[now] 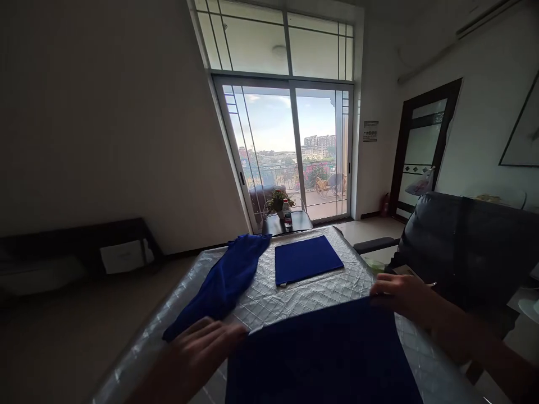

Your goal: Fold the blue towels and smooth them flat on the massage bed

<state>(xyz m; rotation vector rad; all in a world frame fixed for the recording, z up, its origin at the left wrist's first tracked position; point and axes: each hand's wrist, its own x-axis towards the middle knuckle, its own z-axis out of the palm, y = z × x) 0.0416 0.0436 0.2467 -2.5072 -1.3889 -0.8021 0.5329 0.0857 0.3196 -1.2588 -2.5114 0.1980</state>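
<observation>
A dark blue cloth (315, 353) is spread between my two hands at the near end of the table, its lower part running out of view. My left hand (206, 345) pinches its far left corner. At the far right corner, my right hand (393, 289) grips the same cloth with closed fingers. Beyond it lies a neatly folded blue cloth (309, 259), flat, with a small pale tag at its near edge. To the left, a crumpled blue cloth (223, 286) stretches along the table's left side, close to my left hand.
The table (261, 306) wears a silvery quilted cover. Past its far end stand a potted plant (278, 202) and a bottle (287, 213) on a small dark table (300, 223). A black leather chair (455, 252) is at the right. Sliding glass doors (290, 151) face me.
</observation>
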